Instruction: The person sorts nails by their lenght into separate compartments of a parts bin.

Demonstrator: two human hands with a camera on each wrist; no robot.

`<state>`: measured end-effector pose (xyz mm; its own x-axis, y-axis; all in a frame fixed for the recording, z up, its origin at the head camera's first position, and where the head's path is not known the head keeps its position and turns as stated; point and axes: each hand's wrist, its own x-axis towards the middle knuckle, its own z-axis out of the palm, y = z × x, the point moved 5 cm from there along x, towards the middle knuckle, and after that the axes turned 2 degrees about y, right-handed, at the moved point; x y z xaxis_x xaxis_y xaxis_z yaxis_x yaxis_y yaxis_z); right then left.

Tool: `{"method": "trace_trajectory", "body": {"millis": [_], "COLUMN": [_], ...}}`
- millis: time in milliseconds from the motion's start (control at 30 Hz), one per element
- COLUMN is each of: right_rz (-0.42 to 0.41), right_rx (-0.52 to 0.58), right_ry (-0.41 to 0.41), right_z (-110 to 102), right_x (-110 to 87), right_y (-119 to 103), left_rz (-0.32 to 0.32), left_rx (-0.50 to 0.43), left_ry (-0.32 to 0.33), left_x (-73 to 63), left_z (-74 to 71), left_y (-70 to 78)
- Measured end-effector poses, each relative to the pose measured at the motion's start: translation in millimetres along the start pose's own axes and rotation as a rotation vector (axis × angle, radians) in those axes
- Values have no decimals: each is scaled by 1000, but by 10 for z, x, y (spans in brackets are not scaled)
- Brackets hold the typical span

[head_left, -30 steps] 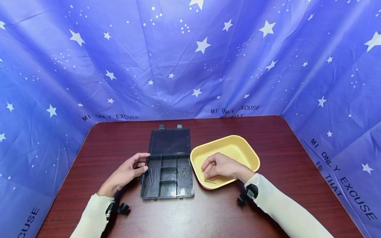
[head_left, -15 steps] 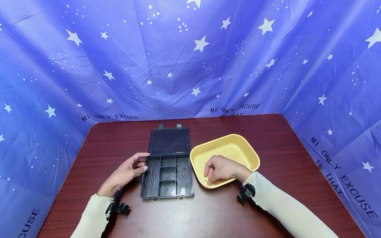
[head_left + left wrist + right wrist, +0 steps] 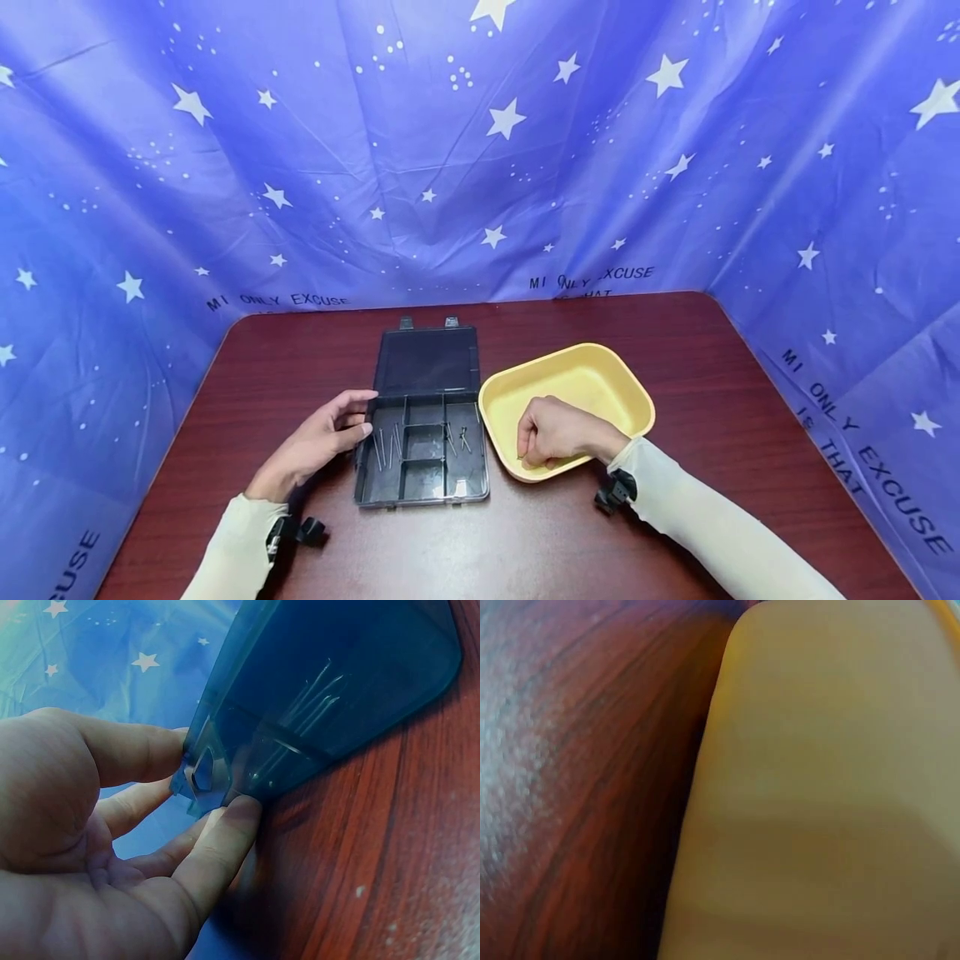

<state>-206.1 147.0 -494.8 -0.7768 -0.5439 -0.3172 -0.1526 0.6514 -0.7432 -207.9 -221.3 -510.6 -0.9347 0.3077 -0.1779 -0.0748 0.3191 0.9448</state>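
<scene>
A dark, see-through compartment box (image 3: 423, 481) lies with its lid (image 3: 427, 360) folded back. My left hand (image 3: 311, 442) holds its left side; in the left wrist view the fingers (image 3: 217, 847) grip beside a clear latch (image 3: 206, 776). Several long nails (image 3: 378, 450) lie in the left compartment. A few shorter nails or screws (image 3: 464, 439) lie in the right one. My right hand (image 3: 558, 429) is down inside the yellow bin (image 3: 637, 400), fingers curled at its near left corner. A thin tip shows by the fingertips; whether it is pinched is hidden.
The bin stands against the box's right side on a dark red wooden table (image 3: 480, 550). A blue starry curtain (image 3: 450, 167) hangs behind and at both sides. In the right wrist view the bin's outer wall (image 3: 817, 787) fills most of the frame.
My right hand has shifted slightly right and its fingers have curled in more, covering the nails seen earlier on the bin floor. My left hand and the box stay put.
</scene>
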Motion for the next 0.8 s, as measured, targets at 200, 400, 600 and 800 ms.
{"method": "trace_trajectory", "body": {"millis": [200,400,600,800], "right_rz": [-79,-152,-142,-154], "right_rx": [-219,-373,-218,-17], "right_ry": [42,47,-2,-58], "right_z": [5,30,-11,-48], "right_x": [16,15,-1,-7], "right_y": [-33,-40,2,7], "left_rz": [-21,2,-3,-2], "left_rx": [-14,2,-1,-10], "left_ry": [7,3,4,-3], "left_x": [-6,-24,-10,-4], "left_z": [17,23,29,24], "left_y": [-35,-28,-33,-30]}}
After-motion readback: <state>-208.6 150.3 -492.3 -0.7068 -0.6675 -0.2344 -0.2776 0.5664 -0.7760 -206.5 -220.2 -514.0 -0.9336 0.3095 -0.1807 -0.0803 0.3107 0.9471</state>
